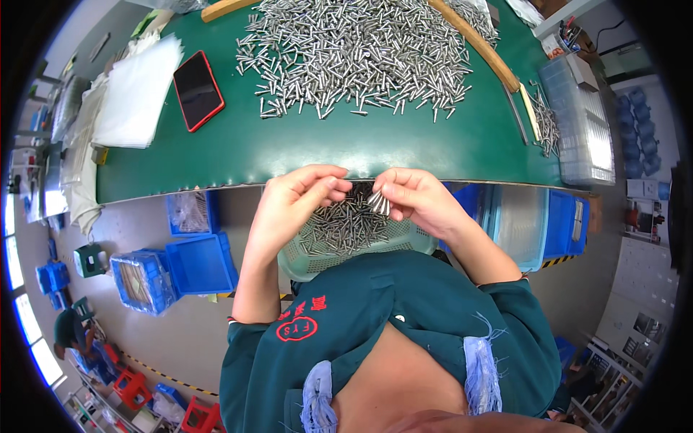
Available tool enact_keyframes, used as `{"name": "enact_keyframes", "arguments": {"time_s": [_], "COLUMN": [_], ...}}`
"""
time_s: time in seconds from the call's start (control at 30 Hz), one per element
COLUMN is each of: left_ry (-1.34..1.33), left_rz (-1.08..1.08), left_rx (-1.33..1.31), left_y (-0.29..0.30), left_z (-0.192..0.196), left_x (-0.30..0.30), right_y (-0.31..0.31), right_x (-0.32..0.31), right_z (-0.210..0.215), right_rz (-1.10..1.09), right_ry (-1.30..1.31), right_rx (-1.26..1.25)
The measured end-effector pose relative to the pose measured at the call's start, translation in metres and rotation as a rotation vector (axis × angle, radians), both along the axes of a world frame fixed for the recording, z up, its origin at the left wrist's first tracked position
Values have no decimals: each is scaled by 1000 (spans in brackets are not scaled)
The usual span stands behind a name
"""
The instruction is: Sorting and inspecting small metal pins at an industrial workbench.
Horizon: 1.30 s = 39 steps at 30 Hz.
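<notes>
A phone (198, 90) with a dark, blank screen and red case lies on the green desk (361, 144). Just left of it sits a stack of clear plastic bags (137, 90).

The scene was brightly and evenly lit, with daylight glaring through windows (22, 289) at the left rim and only soft shadows. Fisheye distortion bent the green table (404, 155) edge, and black vignetting filled the corners; the centre stayed sharp.

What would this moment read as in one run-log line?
left hand: curled, over basket | right hand: pinching metal pins | pin pile: on green table
</notes>
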<state>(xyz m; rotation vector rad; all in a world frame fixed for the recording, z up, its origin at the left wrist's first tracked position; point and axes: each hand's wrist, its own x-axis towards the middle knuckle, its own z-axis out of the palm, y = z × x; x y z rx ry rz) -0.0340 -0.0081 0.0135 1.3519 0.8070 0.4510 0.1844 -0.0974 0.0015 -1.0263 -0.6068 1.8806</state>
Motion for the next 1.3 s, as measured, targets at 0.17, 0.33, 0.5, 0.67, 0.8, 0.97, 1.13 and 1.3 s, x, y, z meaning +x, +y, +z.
{"name": "enact_keyframes", "arguments": {"time_s": [0.17,0.33,0.5,0.67,0.8,0.97,1.13,1.3], "left_ry": [97,323,567,573,489,383,415,380], "left_rz": [167,271,275,236,151,79,66,17], "left_rx": [244,690,1090,1127,1122,1111,1123,1135], "left_y": [7,23,48,54,42,28,25,21], "left_z": [5,-3,-20,-30,-28,-23,-25,-23], "left_x": [2,15,43,67,59,49,44,37], "right_y": [6,26,59,73,64,51,51,48], "right_x": [6,13,2,3,5,11,4,3], "right_z": [9,7,-15,-24,-19,-16,-11,-13], "right_rz": [34,-115,-191,-259,-272,-217,-144,-136], "right_ry": [-276,-896,-1444,-1615,-1616,-1543,-1469,-1532], "right_rx": [230,541,778,838,793,706,787,927]}}
